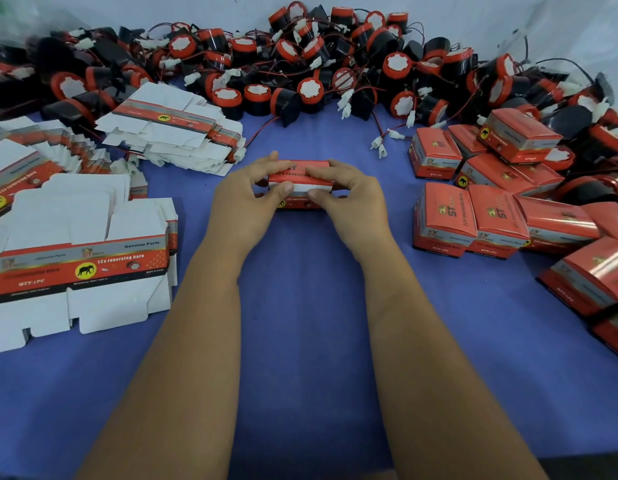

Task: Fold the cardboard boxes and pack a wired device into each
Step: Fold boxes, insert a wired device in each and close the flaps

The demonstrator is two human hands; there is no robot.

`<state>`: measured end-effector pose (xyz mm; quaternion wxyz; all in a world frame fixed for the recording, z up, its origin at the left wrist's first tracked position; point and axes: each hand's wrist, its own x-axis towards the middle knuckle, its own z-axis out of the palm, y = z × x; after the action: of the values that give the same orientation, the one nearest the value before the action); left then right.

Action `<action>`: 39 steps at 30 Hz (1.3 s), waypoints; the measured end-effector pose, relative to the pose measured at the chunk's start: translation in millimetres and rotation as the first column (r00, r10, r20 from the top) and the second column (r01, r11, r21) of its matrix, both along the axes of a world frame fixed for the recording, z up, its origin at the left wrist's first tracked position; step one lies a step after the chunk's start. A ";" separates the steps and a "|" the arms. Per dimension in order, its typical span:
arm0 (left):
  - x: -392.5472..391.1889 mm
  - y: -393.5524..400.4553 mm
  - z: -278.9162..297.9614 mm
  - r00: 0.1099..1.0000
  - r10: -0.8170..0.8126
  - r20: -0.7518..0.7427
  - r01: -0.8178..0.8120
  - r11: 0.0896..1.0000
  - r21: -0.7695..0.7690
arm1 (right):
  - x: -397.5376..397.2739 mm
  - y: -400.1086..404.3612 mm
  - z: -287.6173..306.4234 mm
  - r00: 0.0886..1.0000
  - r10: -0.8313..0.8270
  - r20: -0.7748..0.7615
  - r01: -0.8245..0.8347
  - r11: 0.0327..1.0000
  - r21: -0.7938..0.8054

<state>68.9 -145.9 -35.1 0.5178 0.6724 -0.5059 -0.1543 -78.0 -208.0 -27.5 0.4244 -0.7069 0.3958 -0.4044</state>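
red cardboard shows between both hands at the middle of the blue cloth (300,306). the left hand (243,190) grips the left end of the box (300,176), fingers curled over its top and thumb pressed on the white strip at its near face; the right hand (349,192) clamps the right end the same way. the box is glossy red with white lettering, and its long axis runs left to right, printed face toward the camera. to the left lie stacks of flat unfolded boxes (82,265), white flaps spread. to the right sit closed, packed boxes (473,220), tumbled together. beyond, a heap of red and black wired devices (300,64) with white plugs spans the far edge.
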 end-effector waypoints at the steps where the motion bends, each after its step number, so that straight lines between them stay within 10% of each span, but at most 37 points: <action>1: -0.9 0.4 0.2 1.000 0.018 0.014 -0.018 1.000 -0.002 | 0.4 0.2 -0.3 1.000 -0.008 0.014 0.008 1.000 0.000; 18: -4.6 4.3 6.1 0.967 -0.051 -0.251 0.012 0.988 -0.154 | 3.3 4.1 -0.9 0.989 -0.146 0.004 0.146 0.985 -0.089; 27: -6.5 5.2 4.4 0.961 -0.085 -0.262 0.039 0.984 -0.175 | 2.8 10.4 3.7 0.949 -0.301 -0.096 0.230 0.866 -0.444; 39: -3.8 3.0 4.9 0.968 -0.099 -0.231 0.068 0.988 -0.136 | -1.4 6.1 2.2 0.972 -0.227 -0.060 0.196 0.926 -0.323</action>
<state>65.1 -142.9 -30.2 0.6091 0.5930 -0.4771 -0.2229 -79.4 -201.9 -25.3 0.2405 -0.7372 0.4201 -0.4714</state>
